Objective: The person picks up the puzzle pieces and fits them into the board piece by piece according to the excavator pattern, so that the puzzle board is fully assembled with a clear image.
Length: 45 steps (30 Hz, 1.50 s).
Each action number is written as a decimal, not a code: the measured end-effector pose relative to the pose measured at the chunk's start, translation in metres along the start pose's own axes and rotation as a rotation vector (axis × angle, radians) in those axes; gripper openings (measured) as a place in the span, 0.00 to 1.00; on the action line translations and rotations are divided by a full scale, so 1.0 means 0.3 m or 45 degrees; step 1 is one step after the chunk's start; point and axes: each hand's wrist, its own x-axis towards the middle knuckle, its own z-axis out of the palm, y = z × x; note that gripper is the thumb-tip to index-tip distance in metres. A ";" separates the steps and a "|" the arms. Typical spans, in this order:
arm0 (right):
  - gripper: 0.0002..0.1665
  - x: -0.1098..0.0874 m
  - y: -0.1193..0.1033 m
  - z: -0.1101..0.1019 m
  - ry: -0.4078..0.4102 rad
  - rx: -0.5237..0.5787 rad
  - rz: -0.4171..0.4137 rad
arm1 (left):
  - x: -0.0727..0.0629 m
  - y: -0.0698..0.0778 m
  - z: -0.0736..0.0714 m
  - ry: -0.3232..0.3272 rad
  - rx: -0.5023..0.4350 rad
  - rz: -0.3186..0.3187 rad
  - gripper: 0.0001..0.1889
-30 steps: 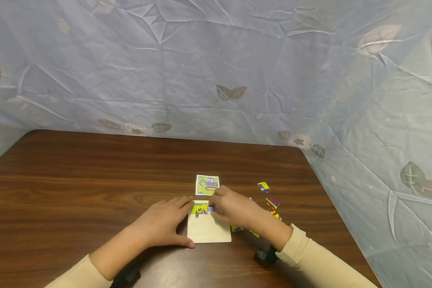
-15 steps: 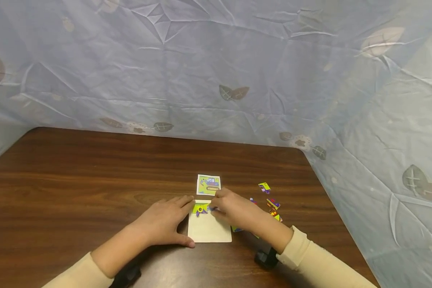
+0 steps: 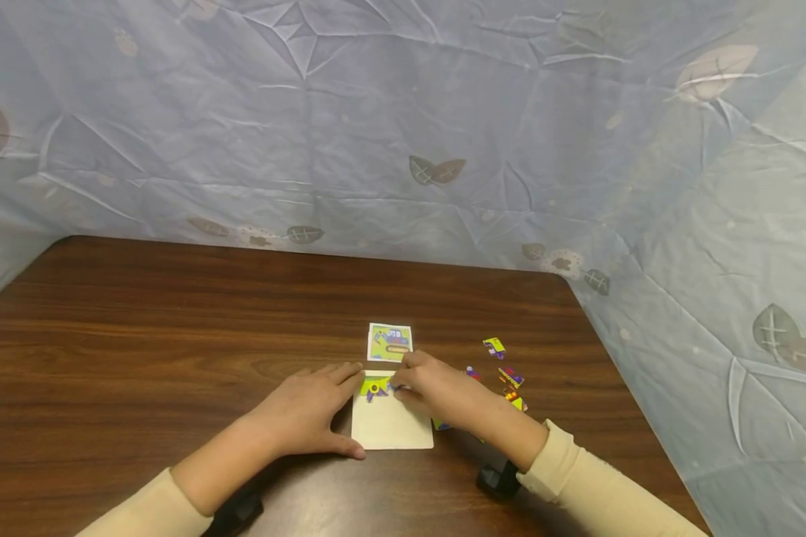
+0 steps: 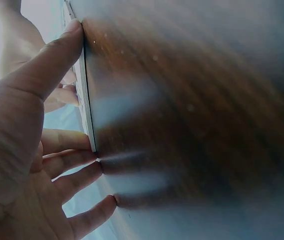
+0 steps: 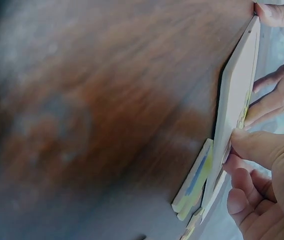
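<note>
A pale square puzzle board (image 3: 392,429) lies flat in the head view, with green and purple puzzle pieces (image 3: 374,388) fitted along its far left part. My left hand (image 3: 302,414) rests at the board's left side, its fingers extended to the far left corner and the thumb by the near left corner. Over the far right part, my right hand (image 3: 436,384) pinches a small puzzle piece (image 5: 225,156) between thumb and index finger, right at the board's surface. Those fingers hide most of this piece. In the right wrist view, its other fingers are curled.
Just beyond the board lies a small picture card (image 3: 389,333) of a digger. Several loose pieces lie to the right, among them a yellow-green one (image 3: 494,346) and a striped one (image 3: 510,377). One loose piece (image 5: 194,180) lies against the board's right edge. A fabric curtain (image 3: 376,134) encloses the table (image 3: 242,298).
My right fingertips have shifted slightly left over the board and cover more of the blue piece. The left hand stays in place.
</note>
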 end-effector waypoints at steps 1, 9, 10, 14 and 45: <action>0.10 0.001 -0.001 -0.001 0.002 -0.001 -0.002 | -0.001 0.000 0.000 -0.002 -0.002 -0.006 0.58; 0.14 0.004 0.001 -0.022 -0.068 -0.010 -0.007 | -0.015 -0.006 -0.014 0.002 -0.006 -0.008 0.59; 0.15 0.002 0.003 -0.027 -0.080 0.002 -0.004 | -0.015 -0.007 -0.014 0.000 -0.005 -0.008 0.59; 0.17 -0.010 0.019 -0.041 -0.088 0.092 0.017 | -0.015 -0.007 -0.018 0.002 0.000 -0.012 0.59; 0.20 -0.277 0.458 -0.141 0.119 0.058 0.236 | -0.008 0.000 -0.005 -0.023 0.004 -0.017 0.58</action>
